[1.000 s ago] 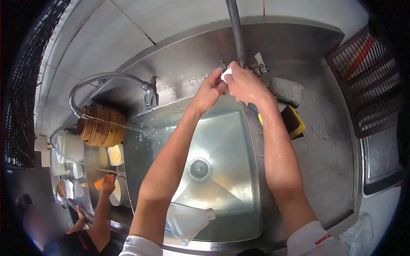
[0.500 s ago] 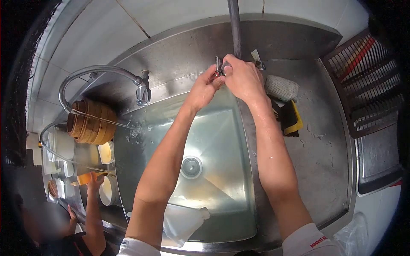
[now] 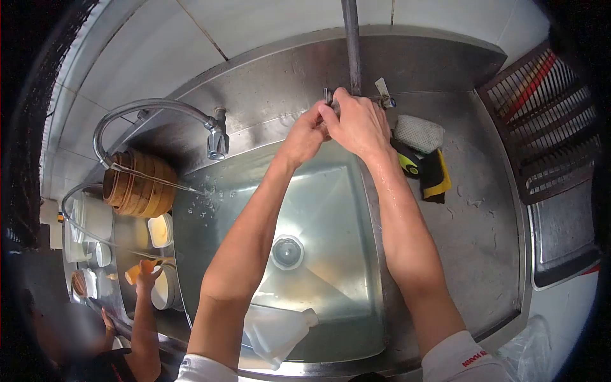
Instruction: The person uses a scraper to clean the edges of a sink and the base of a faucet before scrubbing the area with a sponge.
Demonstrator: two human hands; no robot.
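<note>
At the back edge of the water-filled sink (image 3: 324, 248), my left hand (image 3: 304, 137) and my right hand (image 3: 360, 125) are closed together, fingers touching. A small shiny metal piece (image 3: 328, 95) sticks up between them. Its lower part is covered by my fingers, so its kind is hidden. Just behind rises a grey vertical pipe (image 3: 352, 51). Right beside my right wrist lie a pale mesh sponge (image 3: 420, 133), a black and lime-green handle (image 3: 409, 165) and a black and yellow scouring pad (image 3: 436, 178).
Water runs from the curved faucet (image 3: 153, 105) at left, near stacked bamboo steamers (image 3: 143, 184). A translucent plastic jug (image 3: 277, 331) lies at the sink's front. A dark slatted rack (image 3: 547, 121) stands at right. At lower left a co-worker's hand (image 3: 147, 277) holds an orange bottle (image 3: 135, 272).
My right hand has turned slightly over the metal piece, covering more of it. The lime-green handle shows more clearly beside my wrist. The co-worker's hand and orange bottle have shifted a little.
</note>
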